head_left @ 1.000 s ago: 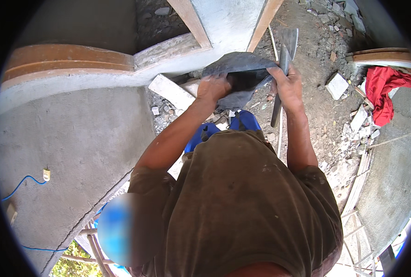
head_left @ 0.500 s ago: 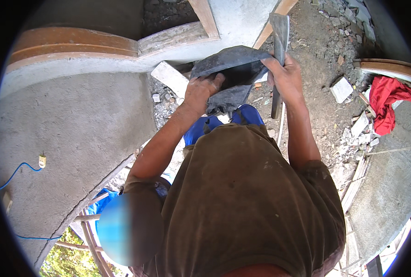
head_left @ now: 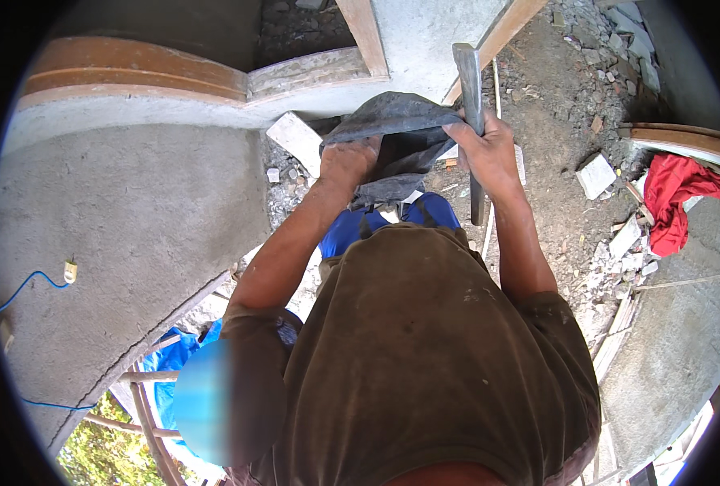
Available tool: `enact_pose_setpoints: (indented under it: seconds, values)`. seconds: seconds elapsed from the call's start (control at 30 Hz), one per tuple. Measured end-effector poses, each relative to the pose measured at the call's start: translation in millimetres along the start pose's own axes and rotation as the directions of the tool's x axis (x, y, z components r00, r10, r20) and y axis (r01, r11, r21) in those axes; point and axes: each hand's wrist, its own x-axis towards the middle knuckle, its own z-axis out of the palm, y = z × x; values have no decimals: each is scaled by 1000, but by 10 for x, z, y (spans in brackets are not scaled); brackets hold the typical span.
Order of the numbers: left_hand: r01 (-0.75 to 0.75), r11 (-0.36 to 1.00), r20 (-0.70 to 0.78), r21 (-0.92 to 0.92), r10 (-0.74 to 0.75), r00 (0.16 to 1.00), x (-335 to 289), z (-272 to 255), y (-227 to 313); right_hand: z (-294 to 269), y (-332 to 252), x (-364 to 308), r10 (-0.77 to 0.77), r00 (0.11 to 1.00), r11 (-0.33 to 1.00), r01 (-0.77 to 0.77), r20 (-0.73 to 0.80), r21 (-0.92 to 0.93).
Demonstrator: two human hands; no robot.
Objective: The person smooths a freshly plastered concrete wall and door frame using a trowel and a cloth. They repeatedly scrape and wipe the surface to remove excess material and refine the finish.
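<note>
My left hand (head_left: 350, 160) is closed on the left side of a black bag (head_left: 396, 113), its fingertips hidden in the folds. The bag's mouth gapes toward me, with a dark inside. My right hand (head_left: 489, 154) is wrapped round a long flat grey metal bar (head_left: 468, 81), which stands nearly upright in the view. The thumb of that hand also presses the bag's right edge. Below the bag show my blue-clad legs (head_left: 429, 212).
A rough grey rendered wall (head_left: 133, 202) fills the left, with a blue cable and pale connector (head_left: 70, 271). Ahead is a wooden frame (head_left: 311, 73). Rubble and white blocks (head_left: 596, 176) lie on the dirt floor; a red cloth (head_left: 671, 198) hangs at right.
Both hands have shifted slightly left with the bag and the bar. The bar has moved a little lower, and the left fingers have sunk out of sight in the bag.
</note>
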Motion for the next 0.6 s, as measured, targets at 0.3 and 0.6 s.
enact_pose_setpoints:
  seconds: [0.3,0.6]
  values:
    - [170,961,113,-220,-148,983,31,-53,-167,95,-108,32,-26,999,999,27,27,-34]
    - [82,879,-90,-470,-140,986,-31,-336,-186,136,-203,30,-71,996,994,67,46,89]
